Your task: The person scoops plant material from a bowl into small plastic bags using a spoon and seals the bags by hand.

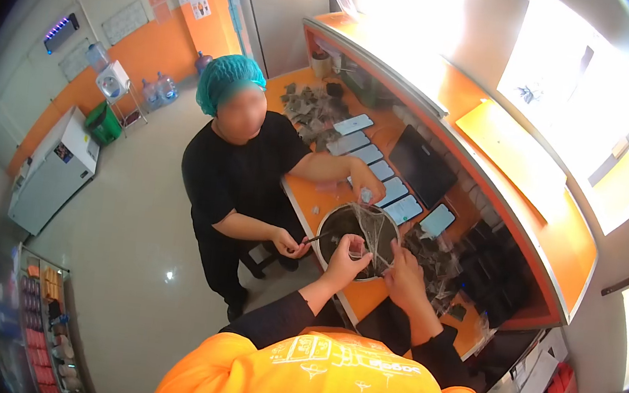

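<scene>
A round bucket (pixel 320 232) with a pale rim stands at the table edge, holding dark, loose material. Thin clear plastic (pixel 377 231), seemingly a bag, stretches over its right part. Above the near rim, my left hand (pixel 348 264) is closed in a pinch at the plastic's edge; what exactly lies between the fingers is small and unclear. My right hand (pixel 406 278) pinches the plastic at the bucket's right side. Facing me, a person in a green hair cap (pixel 228 82) holds a thin dark-handled tool (pixel 314 239) in one hand and a small clear item (pixel 366 195) in the other.
Several phone-like devices (pixel 404 209) lie in a row beside a black flat panel (pixel 415 165). Small filled packets (pixel 312 111) are heaped at the far end, more (pixel 434 268) right of the bucket. Black containers (pixel 503 276) stack under the orange shelf (pixel 451 88).
</scene>
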Action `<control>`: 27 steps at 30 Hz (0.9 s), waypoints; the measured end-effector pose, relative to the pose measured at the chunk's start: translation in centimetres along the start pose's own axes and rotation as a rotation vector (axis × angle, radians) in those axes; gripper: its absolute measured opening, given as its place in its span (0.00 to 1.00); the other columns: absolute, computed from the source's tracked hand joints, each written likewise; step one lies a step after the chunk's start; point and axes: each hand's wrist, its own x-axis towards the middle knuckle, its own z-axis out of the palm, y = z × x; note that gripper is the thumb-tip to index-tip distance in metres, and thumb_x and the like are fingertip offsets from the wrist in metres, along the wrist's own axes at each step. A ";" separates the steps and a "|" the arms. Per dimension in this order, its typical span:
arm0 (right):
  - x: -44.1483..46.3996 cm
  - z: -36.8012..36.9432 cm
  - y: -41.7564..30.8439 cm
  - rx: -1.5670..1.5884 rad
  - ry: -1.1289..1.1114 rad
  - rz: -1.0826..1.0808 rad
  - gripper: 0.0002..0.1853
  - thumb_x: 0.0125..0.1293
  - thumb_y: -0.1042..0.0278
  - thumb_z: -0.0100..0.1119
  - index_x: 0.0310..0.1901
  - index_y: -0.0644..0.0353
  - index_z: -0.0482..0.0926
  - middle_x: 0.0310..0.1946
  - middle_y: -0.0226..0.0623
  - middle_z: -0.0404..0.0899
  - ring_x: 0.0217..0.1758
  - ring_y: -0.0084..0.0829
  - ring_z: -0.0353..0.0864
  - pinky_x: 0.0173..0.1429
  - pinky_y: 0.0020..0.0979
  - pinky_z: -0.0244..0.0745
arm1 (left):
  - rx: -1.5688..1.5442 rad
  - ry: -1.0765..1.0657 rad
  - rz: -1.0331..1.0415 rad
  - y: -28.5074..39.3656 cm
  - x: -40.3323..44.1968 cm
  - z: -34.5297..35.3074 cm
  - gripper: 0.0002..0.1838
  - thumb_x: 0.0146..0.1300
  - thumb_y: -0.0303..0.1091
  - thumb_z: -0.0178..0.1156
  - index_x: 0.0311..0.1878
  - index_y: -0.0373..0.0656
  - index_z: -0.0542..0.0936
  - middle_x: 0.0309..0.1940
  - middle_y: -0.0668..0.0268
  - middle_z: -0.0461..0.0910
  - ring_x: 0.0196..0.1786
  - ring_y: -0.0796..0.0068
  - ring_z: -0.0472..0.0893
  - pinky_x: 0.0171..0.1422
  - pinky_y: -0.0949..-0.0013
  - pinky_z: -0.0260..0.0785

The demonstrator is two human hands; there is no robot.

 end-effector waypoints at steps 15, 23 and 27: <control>-1.0 0.1 -2.2 0.407 0.334 -0.166 0.39 0.52 0.89 0.50 0.71 0.60 0.66 0.62 0.50 0.69 0.67 0.50 0.67 0.70 0.44 0.63 | 0.382 0.067 0.279 1.4 0.6 2.4 0.33 0.55 0.30 0.72 0.62 0.39 0.66 0.36 0.66 0.77 0.39 0.73 0.80 0.49 0.69 0.73; -0.9 1.2 -1.4 0.362 0.085 -0.258 0.30 0.59 0.82 0.57 0.66 0.60 0.71 0.59 0.49 0.70 0.67 0.49 0.68 0.69 0.42 0.65 | 0.468 0.014 0.347 1.3 0.1 2.4 0.39 0.52 0.30 0.71 0.66 0.41 0.63 0.34 0.69 0.78 0.38 0.71 0.82 0.48 0.64 0.71; -1.2 1.2 -2.6 0.559 0.269 -0.104 0.24 0.62 0.78 0.60 0.61 0.61 0.74 0.58 0.48 0.72 0.64 0.46 0.70 0.65 0.38 0.69 | 0.560 0.002 0.329 3.2 -0.8 2.2 0.40 0.52 0.33 0.71 0.67 0.42 0.63 0.37 0.71 0.79 0.42 0.68 0.82 0.57 0.56 0.65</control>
